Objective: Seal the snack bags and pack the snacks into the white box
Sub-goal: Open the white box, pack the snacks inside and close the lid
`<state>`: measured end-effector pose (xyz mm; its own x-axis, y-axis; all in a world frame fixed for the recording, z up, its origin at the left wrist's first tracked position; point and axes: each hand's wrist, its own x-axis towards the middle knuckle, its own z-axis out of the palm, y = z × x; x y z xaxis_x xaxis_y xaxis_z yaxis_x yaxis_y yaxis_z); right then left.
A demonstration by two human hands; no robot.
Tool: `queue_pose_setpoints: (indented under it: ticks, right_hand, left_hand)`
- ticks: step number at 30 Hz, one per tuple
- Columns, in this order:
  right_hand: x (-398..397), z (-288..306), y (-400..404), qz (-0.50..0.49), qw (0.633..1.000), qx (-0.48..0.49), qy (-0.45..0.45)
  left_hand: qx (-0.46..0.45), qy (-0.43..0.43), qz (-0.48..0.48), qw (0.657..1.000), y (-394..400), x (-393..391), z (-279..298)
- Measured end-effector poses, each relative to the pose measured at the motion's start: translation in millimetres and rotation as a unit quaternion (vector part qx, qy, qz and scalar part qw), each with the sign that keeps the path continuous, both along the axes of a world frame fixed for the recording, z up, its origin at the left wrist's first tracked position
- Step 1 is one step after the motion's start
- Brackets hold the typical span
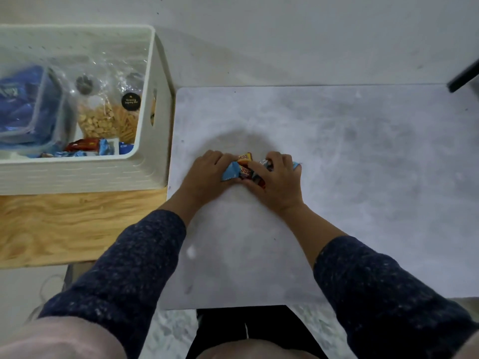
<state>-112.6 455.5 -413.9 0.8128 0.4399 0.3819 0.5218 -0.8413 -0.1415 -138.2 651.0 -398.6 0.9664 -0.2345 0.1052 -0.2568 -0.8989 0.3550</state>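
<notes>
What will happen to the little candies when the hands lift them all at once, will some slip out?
Probably some will slip. The candies are many small, separately wrapped pieces bunched loosely between the left hand and right hand, and the wrappers look shiny, so likely slick. They seem light; the wrapper ends look thin and would likely crumple rather than break.

Box [145,161]: on the wooden stand [64,224], left of the table [363,177] — touching its edge.
In box: snack bags [103,117] at back, small packets [85,147] in front.
On table: left hand [210,172] and right hand [274,182] — wrapped snacks [246,169] gathered between them.
</notes>
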Motion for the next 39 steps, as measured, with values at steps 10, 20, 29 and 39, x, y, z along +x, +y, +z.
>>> queue_pose_setpoints:
  ticks: [10, 20, 29, 39]
  right_hand:
    - [-6, 13, -1, 0.019, 1.0, 0.004, 0.021]
    - [10, 80, 4, 0.032, 0.998, -0.002, 0.052]
    - [38, 190, 74, 0.056, 0.996, 0.049, -0.042]
    - [2, 211, 247, 0.069, 0.986, -0.026, 0.147]
  left_hand:
    - [-0.043, 0.041, 0.069, 0.996, -23, -18, 14]
    - [-0.053, -0.021, 0.097, 0.994, -20, -7, 72]
    - [-0.052, -0.082, 0.131, 0.987, 43, 7, 185]
    - [-0.053, 0.035, 0.185, 0.981, 216, -35, 193]
